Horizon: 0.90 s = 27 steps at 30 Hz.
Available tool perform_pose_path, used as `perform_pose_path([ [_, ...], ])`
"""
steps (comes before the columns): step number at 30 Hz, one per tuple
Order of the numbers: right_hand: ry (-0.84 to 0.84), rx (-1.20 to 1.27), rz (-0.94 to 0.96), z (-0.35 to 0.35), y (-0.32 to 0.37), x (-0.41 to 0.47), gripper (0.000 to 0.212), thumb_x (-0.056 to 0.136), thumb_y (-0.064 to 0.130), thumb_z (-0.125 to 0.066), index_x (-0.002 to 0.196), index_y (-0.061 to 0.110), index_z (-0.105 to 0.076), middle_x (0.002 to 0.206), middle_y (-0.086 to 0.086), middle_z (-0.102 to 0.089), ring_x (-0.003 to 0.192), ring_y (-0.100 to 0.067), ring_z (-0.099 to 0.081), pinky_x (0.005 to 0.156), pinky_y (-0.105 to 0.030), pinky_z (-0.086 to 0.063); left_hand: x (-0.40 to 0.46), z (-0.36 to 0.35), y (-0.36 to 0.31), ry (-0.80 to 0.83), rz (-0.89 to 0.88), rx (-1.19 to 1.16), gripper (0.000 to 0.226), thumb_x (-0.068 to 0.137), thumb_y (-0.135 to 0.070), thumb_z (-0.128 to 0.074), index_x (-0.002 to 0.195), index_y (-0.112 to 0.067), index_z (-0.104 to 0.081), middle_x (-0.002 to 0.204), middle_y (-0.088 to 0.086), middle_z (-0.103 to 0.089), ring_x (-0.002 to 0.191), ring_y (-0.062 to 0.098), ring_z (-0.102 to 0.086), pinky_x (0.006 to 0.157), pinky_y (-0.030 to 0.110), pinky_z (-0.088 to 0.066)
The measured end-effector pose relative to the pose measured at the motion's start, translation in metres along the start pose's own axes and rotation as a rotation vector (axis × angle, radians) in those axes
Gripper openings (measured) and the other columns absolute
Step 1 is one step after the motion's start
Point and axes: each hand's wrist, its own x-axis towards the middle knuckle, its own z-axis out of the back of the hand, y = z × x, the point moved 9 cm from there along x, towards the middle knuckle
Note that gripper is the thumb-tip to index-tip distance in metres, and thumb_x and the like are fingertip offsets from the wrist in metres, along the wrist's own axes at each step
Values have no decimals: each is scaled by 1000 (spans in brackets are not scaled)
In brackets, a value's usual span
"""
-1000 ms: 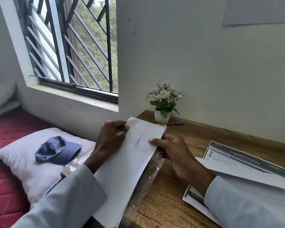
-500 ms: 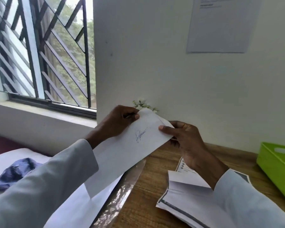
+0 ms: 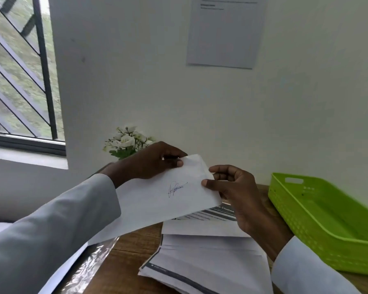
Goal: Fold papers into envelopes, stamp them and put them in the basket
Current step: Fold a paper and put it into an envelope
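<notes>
Wood desk [image 3: 123, 264] pretty crowded: green basket [image 3: 319, 225] at right edge, nothing in it that I can see, paper pile [image 3: 208, 264] in middle. Envelope [image 3: 157, 200] held above pile, left hand [image 3: 151, 162] pinching top edge, right hand [image 3: 232, 187] pinching right end. Blue scribble [image 3: 176, 188] on front, unreadable. Sheet under it reads "Clothes", rest hidden.

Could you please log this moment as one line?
both hands hold envelope | left hand | right hand | signed side up | basket on right
</notes>
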Motion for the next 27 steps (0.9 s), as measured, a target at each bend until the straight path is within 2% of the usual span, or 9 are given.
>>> perform_pose_path([
  [3,-34,1,13,9,-5,0,29,68,-9,-80,90,6,-70,73,-8,-65,71,-24,-64,60,-33,-56,3,-8,-5,8,-32,54,30,97,-29,-56,126,-28,-64,117,-17,-69,105,3,-65,91,33,-53],
  [6,-63,35,-23,15,-16,0,30,69,-9,-80,91,6,-67,80,-17,-67,73,-27,-67,67,-39,-60,8,-19,-10,21,-61,33,33,98,-24,-55,130,-26,-61,113,-25,-64,105,-5,-60,92,25,-50],
  [11,-54,106,-65,17,-34,-2,35,67,-9,-80,95,8,-67,96,-17,-74,78,-23,-70,58,-26,-56,12,-34,-5,85,-29,-9,33,99,-14,-51,130,-20,-61,122,-9,-67,111,10,-62,95,30,-51],
  [13,-41,133,-73,18,-38,-2,38,66,-9,-80,98,7,-66,100,-18,-74,83,-25,-71,59,-27,-56,14,-37,0,81,-6,24,36,99,-14,-51,135,-21,-56,127,-7,-64,114,10,-59,94,20,-47],
  [15,-24,140,-79,18,-41,-2,40,66,-9,-80,101,6,-66,100,-17,-74,86,-28,-72,63,-29,-57,15,-41,6,69,33,39,39,99,-16,-51,137,-23,-53,115,-8,-66,103,3,-59,84,8,-42],
  [18,-7,117,-93,17,-44,-4,45,67,-4,-82,108,7,-65,100,-12,-76,91,-29,-73,72,-38,-60,16,-49,7,74,31,31,37,99,-17,-51,135,-26,-53,93,-11,-59,87,2,-56,74,8,-41],
  [20,-12,89,-92,17,-45,-4,47,68,0,-83,110,8,-64,98,-10,-77,90,-27,-74,75,-40,-61,16,-50,4,63,6,14,36,99,-18,-52,133,-27,-53,92,-7,-60,88,7,-56,74,9,-41],
  [25,27,97,-85,10,-43,-6,44,71,5,-82,109,11,-61,97,-6,-77,89,-24,-74,68,-33,-59,10,-48,-3,3,-3,-33,35,97,-17,-55,131,-27,-51,86,-8,-59,89,3,-54,75,9,-39],
  [27,56,82,-114,2,-47,-8,42,72,10,-82,108,12,-62,97,-5,-78,90,-23,-74,72,-35,-59,7,-47,-6,-23,2,-67,36,96,-17,-57,130,-26,-51,83,-9,-57,90,1,-52,77,11,-40],
])
